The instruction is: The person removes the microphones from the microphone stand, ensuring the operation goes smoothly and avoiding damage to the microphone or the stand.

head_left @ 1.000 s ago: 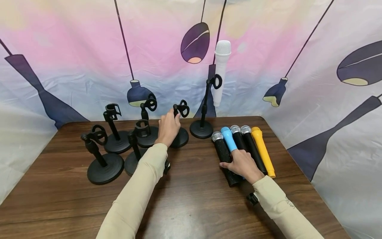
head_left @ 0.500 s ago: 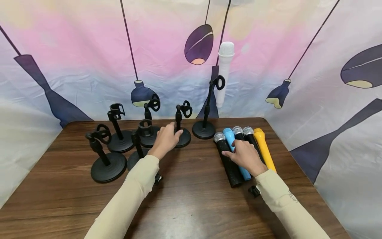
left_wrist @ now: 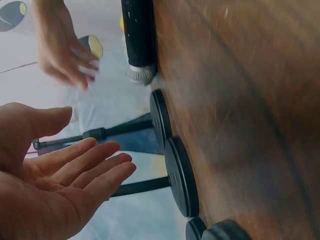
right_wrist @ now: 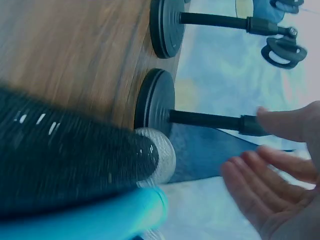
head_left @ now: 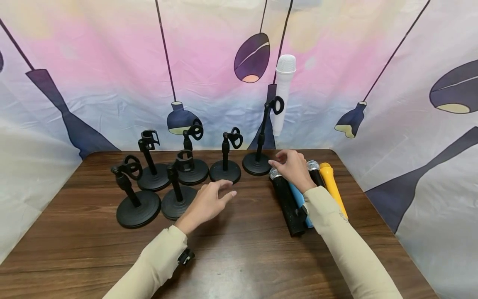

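Observation:
My left hand (head_left: 207, 203) hovers over the table in front of the middle black microphone stand (head_left: 225, 171). Its fingers are relaxed and apart from the thumb, with nothing in them. My right hand (head_left: 293, 168) is raised over the head ends of a row of microphones, near the tallest stand (head_left: 257, 165); its bent fingers hold nothing. Below it lie a speckled black microphone (head_left: 286, 203) and a blue microphone (head_left: 297, 195), partly covered by the hand and sleeve. A white microphone (head_left: 284, 87) is upright at the tallest stand's clip, which overlaps it in the head view.
Several more black stands with round bases, such as the front left stand (head_left: 138, 209), cluster at the left. A yellow microphone (head_left: 333, 185) and a black microphone (head_left: 316, 176) lie at the row's right. A patterned cloth (head_left: 216, 62) hangs behind the wooden table (head_left: 239, 249).
My left hand has let go of the middle stand and drawn back toward me. My right hand has left the blue microphone's body and moved forward and up, toward the tallest stand.

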The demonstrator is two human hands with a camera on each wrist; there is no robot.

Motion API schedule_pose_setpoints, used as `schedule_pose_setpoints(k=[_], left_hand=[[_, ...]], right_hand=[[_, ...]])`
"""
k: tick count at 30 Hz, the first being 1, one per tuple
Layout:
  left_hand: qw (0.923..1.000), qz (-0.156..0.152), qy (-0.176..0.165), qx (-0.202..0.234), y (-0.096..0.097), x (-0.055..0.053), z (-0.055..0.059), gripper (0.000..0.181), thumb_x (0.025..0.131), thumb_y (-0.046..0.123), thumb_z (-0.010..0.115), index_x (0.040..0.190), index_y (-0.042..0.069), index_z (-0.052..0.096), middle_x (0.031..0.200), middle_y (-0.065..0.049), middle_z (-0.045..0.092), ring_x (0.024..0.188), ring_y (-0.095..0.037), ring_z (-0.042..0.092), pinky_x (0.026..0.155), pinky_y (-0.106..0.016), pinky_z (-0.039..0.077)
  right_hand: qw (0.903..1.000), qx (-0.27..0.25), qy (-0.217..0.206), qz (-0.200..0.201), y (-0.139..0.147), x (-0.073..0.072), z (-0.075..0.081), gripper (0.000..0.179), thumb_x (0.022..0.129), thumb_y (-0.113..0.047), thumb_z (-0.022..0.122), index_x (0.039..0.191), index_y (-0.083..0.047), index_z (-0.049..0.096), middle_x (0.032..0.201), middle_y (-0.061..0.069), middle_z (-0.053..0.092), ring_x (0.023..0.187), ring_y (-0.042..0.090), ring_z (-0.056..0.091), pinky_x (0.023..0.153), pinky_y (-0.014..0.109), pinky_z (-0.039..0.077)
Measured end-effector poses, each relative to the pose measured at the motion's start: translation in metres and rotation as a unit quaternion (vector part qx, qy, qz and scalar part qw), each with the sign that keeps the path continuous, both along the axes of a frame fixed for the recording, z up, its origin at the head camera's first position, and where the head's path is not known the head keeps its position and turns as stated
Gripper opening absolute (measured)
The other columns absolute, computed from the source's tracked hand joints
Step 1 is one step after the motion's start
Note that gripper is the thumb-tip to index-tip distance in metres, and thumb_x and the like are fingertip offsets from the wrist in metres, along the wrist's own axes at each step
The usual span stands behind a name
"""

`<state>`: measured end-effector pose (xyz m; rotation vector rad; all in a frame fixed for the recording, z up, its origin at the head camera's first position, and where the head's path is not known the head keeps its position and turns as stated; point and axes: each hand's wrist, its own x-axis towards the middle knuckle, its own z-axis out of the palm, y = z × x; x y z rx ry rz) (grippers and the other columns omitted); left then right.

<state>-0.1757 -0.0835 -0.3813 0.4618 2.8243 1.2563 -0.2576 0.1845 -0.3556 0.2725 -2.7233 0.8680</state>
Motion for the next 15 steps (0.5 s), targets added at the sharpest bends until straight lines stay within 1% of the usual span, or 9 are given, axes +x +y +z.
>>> schedule_pose_setpoints(k=[3,6,10,13,15], left_hand=[[1.0,-0.002,-0.006,0.004,0.001,0.006,-0.001,0.042,0.1,0.029,0.068,0.136,0.009,0.063,0.137,-0.009,0.063,0.124,-0.031,0.06,0.1,-0.051,0.048],[0.9999,-0.006,-0.01,0.01,0.002,0.011,-0.002,0.04,0.099,0.028,0.069,0.134,0.01,0.064,0.136,-0.008,0.064,0.123,-0.032,0.06,0.1,-0.048,0.048],[0.9998,-0.009,-0.006,0.016,0.002,0.016,-0.002,0.035,0.099,0.025,0.07,0.131,0.011,0.065,0.131,-0.007,0.065,0.121,-0.029,0.062,0.1,-0.044,0.049],[0.9999,-0.002,0.001,0.015,0.001,0.017,-0.003,0.03,0.098,0.023,0.071,0.126,0.013,0.067,0.126,-0.005,0.066,0.116,-0.026,0.063,0.097,-0.043,0.05],[0.9999,0.004,0.005,0.014,0.0,0.017,-0.003,0.027,0.098,0.023,0.071,0.123,0.014,0.069,0.122,-0.003,0.067,0.112,-0.024,0.064,0.094,-0.042,0.051]], right_hand=[[0.9987,-0.05,0.005,-0.011,-0.007,-0.014,-0.004,0.036,0.093,-0.028,0.077,0.113,0.001,0.072,0.104,0.016,0.074,0.093,0.03,0.069,0.082,0.046,0.054],[0.9945,-0.102,0.01,-0.023,-0.013,-0.024,-0.009,0.038,0.093,-0.029,0.077,0.116,0.001,0.072,0.107,0.017,0.073,0.097,0.031,0.069,0.085,0.046,0.054],[0.9881,-0.148,0.007,-0.043,-0.02,-0.035,-0.017,0.045,0.092,-0.031,0.078,0.121,0.003,0.07,0.11,0.018,0.072,0.101,0.032,0.068,0.089,0.047,0.053],[0.9829,-0.177,0.002,-0.053,-0.026,-0.042,-0.023,0.05,0.092,-0.032,0.079,0.126,0.002,0.068,0.115,0.019,0.07,0.105,0.032,0.067,0.093,0.047,0.052],[0.9769,-0.206,0.001,-0.056,-0.03,-0.046,-0.027,0.052,0.092,-0.032,0.078,0.129,0.001,0.066,0.12,0.019,0.069,0.109,0.031,0.066,0.095,0.046,0.051]])
